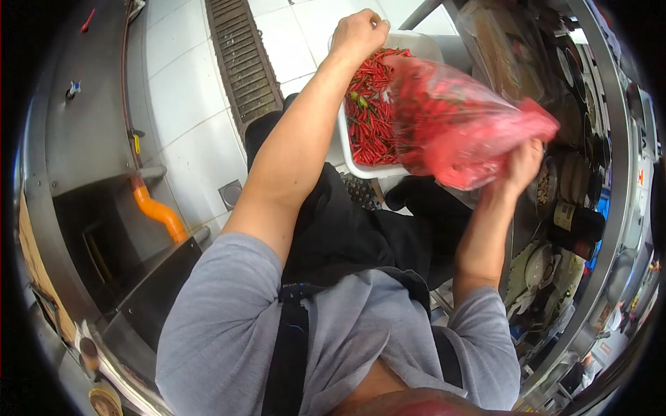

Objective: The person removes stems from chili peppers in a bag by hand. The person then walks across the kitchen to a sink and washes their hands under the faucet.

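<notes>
My right hand (525, 168) is closed around the gathered end of a clear and red plastic bag (479, 128), which holds red chilies and looks blurred by motion. The bag is tilted over a white plastic tub (357, 168) at my feet. Inside the tub lie many small red chilies (374, 132), with a few green ones (359, 99) among them. At the tub's far left corner, my left hand (359, 33) has its fingers curled; what they hold, if anything, is hidden.
A floor drain grate (244, 59) runs across the white tiles (184, 90). On the left stands a steel unit (76, 125) with an orange pipe (156, 208). Dark bottles (579, 222) and other items fill the shelf on the right.
</notes>
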`<action>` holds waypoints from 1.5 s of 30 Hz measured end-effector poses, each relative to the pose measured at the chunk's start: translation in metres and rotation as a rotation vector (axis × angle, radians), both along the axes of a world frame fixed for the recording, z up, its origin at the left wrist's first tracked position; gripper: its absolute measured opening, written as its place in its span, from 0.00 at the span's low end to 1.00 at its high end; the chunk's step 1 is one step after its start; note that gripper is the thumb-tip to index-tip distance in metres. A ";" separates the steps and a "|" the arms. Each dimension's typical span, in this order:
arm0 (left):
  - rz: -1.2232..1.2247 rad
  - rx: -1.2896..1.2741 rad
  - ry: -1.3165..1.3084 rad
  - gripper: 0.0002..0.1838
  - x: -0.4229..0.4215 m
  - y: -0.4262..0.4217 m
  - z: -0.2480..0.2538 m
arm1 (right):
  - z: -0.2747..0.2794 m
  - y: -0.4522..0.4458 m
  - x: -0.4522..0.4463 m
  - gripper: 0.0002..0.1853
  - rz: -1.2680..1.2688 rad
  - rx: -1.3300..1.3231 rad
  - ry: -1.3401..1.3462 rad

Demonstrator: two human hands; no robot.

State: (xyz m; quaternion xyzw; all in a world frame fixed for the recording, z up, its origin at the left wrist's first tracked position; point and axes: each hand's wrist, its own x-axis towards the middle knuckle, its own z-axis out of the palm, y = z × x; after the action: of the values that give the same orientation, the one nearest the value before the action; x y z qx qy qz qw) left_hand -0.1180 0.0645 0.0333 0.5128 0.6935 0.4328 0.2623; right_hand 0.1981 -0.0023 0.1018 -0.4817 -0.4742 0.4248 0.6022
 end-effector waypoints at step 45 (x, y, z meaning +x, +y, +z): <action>-0.923 -0.338 0.836 0.47 0.167 -0.080 -0.140 | 0.034 -0.087 0.051 0.10 -0.150 0.068 -0.069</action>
State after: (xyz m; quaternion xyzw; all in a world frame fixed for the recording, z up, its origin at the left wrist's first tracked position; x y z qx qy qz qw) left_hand 0.0493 -0.0156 -0.1072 0.8352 0.5040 -0.0760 0.2063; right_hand 0.2490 -0.0890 0.1359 -0.5096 -0.4715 0.3453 0.6314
